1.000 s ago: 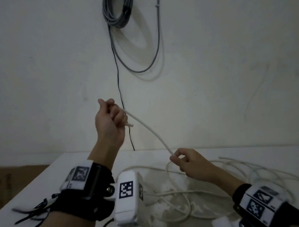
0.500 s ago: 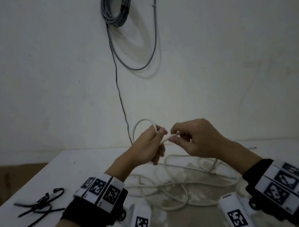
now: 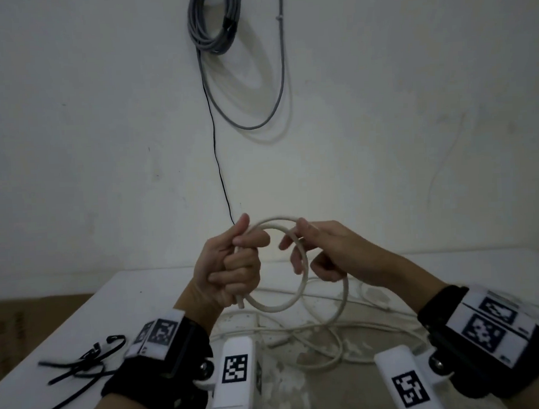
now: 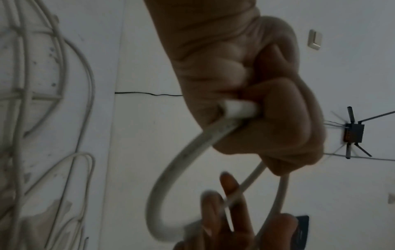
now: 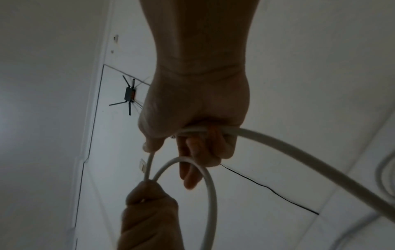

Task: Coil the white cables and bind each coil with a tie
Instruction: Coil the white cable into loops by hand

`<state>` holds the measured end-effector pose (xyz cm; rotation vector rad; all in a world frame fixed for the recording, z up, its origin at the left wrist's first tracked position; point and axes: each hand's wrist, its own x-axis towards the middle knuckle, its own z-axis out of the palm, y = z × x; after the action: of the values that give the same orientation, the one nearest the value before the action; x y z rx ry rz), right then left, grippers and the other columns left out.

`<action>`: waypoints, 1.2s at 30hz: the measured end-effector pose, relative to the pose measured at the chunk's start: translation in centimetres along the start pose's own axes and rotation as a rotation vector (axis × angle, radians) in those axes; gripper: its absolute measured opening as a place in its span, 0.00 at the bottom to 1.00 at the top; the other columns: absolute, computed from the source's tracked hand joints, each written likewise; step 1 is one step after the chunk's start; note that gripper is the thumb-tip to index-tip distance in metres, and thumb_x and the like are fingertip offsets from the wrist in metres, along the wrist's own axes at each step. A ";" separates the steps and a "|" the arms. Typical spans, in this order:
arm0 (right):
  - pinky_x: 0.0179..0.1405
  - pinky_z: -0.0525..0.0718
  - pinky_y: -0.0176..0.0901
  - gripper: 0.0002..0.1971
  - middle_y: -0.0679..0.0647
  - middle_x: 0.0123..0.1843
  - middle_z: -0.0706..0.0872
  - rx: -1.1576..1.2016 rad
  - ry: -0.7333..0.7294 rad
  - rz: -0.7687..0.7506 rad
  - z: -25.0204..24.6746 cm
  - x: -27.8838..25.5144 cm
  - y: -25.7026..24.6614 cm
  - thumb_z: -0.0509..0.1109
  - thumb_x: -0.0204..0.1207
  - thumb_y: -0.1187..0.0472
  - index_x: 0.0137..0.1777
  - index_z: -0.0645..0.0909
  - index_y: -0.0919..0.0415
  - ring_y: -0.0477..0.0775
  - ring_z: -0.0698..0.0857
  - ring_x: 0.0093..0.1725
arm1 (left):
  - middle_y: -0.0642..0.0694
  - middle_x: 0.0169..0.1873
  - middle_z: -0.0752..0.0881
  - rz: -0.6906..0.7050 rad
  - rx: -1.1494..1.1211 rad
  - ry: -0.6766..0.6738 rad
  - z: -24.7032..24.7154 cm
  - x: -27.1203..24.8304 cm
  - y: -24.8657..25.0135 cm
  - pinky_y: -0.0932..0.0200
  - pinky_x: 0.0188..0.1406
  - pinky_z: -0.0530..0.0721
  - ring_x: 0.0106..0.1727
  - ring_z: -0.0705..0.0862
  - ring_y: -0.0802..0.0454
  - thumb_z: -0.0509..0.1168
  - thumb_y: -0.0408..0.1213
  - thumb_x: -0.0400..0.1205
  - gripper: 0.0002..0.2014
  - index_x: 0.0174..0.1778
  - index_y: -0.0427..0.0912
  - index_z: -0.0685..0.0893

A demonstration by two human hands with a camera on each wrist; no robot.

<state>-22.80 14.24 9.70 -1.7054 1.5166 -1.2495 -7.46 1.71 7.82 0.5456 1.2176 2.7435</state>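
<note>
A white cable [image 3: 304,283] forms a small loop held up above the table between both hands. My left hand [image 3: 233,264] grips the loop's left side in a fist, with the cut end [image 3: 241,304] sticking out below it; the left wrist view shows the cable [image 4: 192,152] passing through the curled fingers [image 4: 284,118]. My right hand [image 3: 318,251] pinches the loop's right side, and the cable [image 5: 299,148] runs through its palm and trails down to the table. More white cable [image 3: 323,341] lies tangled on the table. Black ties [image 3: 83,364] lie at the left.
The white table [image 3: 127,306] stands against a white wall. A grey cable coil [image 3: 214,24] hangs on the wall above, and a thin black wire [image 3: 216,151] drops from it. A brown surface [image 3: 20,323] shows left of the table.
The hands came together from apart. The straight stretch of cable between them has become a round loop, now wider than half a second ago, with the right hand's fingers through it.
</note>
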 end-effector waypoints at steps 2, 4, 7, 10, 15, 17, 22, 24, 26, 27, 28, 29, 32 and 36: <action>0.17 0.64 0.34 0.24 0.54 0.24 0.79 -0.039 0.124 -0.023 0.4 0.2 -0.7 0.54 0.81 0.44 0.40 0.80 0.64 0.46 0.67 0.18 | 0.50 0.17 0.60 0.049 0.056 0.113 -0.6 -0.5 0.2 0.62 0.16 0.58 0.12 0.59 0.59 0.50 0.45 0.87 0.16 0.42 0.37 0.71; 0.16 0.63 0.33 0.22 0.49 0.18 0.73 -0.058 0.259 -0.022 0.7 0.5 -1.0 0.56 0.83 0.47 0.33 0.76 0.62 0.43 0.66 0.17 | 0.49 0.21 0.64 0.131 0.113 0.214 -0.9 -0.6 0.3 0.61 0.21 0.65 0.16 0.63 0.57 0.53 0.44 0.87 0.16 0.47 0.33 0.76; 0.15 0.59 0.31 0.19 0.48 0.17 0.67 0.061 0.371 -0.007 1.0 0.9 -1.3 0.59 0.83 0.53 0.31 0.74 0.61 0.42 0.63 0.16 | 0.53 0.19 0.65 0.243 0.144 0.333 -1.1 -0.4 0.1 0.65 0.23 0.74 0.19 0.67 0.59 0.68 0.42 0.78 0.11 0.43 0.36 0.81; 0.14 0.57 0.31 0.19 0.45 0.16 0.66 0.091 0.450 0.000 0.9 1.1 -1.4 0.59 0.83 0.56 0.30 0.72 0.60 0.42 0.60 0.16 | 0.54 0.16 0.65 0.338 0.085 0.468 -0.8 -0.4 -0.7 0.66 0.22 0.77 0.16 0.67 0.60 0.65 0.45 0.78 0.12 0.36 0.41 0.77; 0.16 0.55 0.30 0.20 0.48 0.16 0.67 0.184 0.389 0.098 1.5 0.7 -0.9 0.57 0.83 0.55 0.29 0.70 0.59 0.46 0.59 0.17 | 0.54 0.16 0.53 0.372 0.108 0.577 1.3 -0.4 -1.2 0.68 0.10 0.58 0.17 0.48 0.59 0.52 0.49 0.81 0.18 0.27 0.44 0.69; 0.16 0.56 0.31 0.20 0.52 0.19 0.71 0.205 0.334 0.127 1.7 0.3 -0.8 0.57 0.83 0.53 0.31 0.72 0.59 0.47 0.60 0.17 | 0.54 0.19 0.51 0.406 0.159 0.601 1.7 -0.6 -1.2 0.69 0.09 0.55 0.17 0.48 0.58 0.50 0.47 0.83 0.18 0.28 0.45 0.66; 0.17 0.69 0.35 0.07 0.57 0.38 0.89 0.089 0.319 0.059 1.8 -1.0 -0.2 0.63 0.81 0.61 0.49 0.80 0.64 0.49 0.72 0.18 | 0.54 0.20 0.50 0.623 0.092 0.624 2.0 -1.4 -0.5 0.69 0.07 0.55 0.18 0.47 0.59 0.46 0.46 0.87 0.23 0.25 0.44 0.68; 0.24 0.76 0.38 0.05 0.56 0.36 0.88 0.057 0.337 0.056 1.6 -1.7 0.6 0.64 0.81 0.62 0.47 0.79 0.63 0.50 0.77 0.22 | 0.53 0.19 0.50 0.727 0.044 0.628 2.2 -1.9 0.3 0.69 0.07 0.55 0.18 0.47 0.58 0.45 0.46 0.87 0.26 0.22 0.44 0.70; 0.34 0.80 0.43 0.05 0.55 0.31 0.85 0.044 0.285 0.085 1.6 -2.6 1.8 0.64 0.81 0.63 0.44 0.77 0.63 0.51 0.81 0.27 | 0.53 0.15 0.52 0.841 0.007 0.624 2.3 -2.4 1.2 0.69 0.08 0.56 0.16 0.48 0.58 0.45 0.45 0.87 0.25 0.23 0.45 0.69; 0.39 0.81 0.46 0.05 0.55 0.31 0.84 0.051 0.245 0.113 1.8 -3.0 2.3 0.63 0.81 0.63 0.44 0.76 0.62 0.52 0.82 0.29 | 0.54 0.12 0.56 0.902 -0.013 0.613 2.4 -2.7 1.6 0.68 0.08 0.57 0.13 0.51 0.58 0.45 0.45 0.88 0.25 0.24 0.45 0.68; 0.41 0.82 0.48 0.04 0.55 0.32 0.83 0.065 0.208 0.149 2.1 -3.5 2.9 0.62 0.82 0.63 0.45 0.74 0.61 0.53 0.83 0.31 | 0.54 0.11 0.59 0.961 -0.032 0.599 2.5 -3.0 2.0 0.68 0.09 0.58 0.11 0.54 0.58 0.45 0.45 0.88 0.24 0.25 0.45 0.67; 0.41 0.83 0.48 0.03 0.54 0.33 0.82 0.076 0.182 0.182 2.5 -3.9 3.5 0.61 0.83 0.63 0.47 0.73 0.61 0.54 0.84 0.31 | 0.54 0.11 0.61 1.011 -0.044 0.592 2.6 -3.1 2.3 0.69 0.09 0.58 0.10 0.58 0.58 0.45 0.45 0.88 0.23 0.26 0.45 0.66; 0.26 0.77 0.39 0.03 0.52 0.35 0.79 -0.026 0.183 0.173 3.7 -4.2 4.5 0.58 0.84 0.63 0.52 0.73 0.61 0.48 0.78 0.23 | 0.55 0.13 0.62 1.091 0.022 0.645 2.9 -2.7 2.1 0.69 0.13 0.62 0.12 0.61 0.60 0.46 0.46 0.88 0.21 0.29 0.45 0.65; 0.30 0.71 0.33 0.09 0.42 0.33 0.80 -0.558 0.258 -0.036 4.0 -3.3 4.6 0.59 0.83 0.59 0.54 0.81 0.55 0.38 0.75 0.26 | 0.55 0.15 0.69 1.062 0.409 0.867 3.0 -1.1 0.7 0.66 0.25 0.77 0.18 0.72 0.59 0.47 0.44 0.89 0.18 0.32 0.44 0.66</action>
<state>-21.16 15.64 3.08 -1.9667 2.1515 -1.1675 -5.34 3.05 9.86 -0.1075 2.1996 3.8275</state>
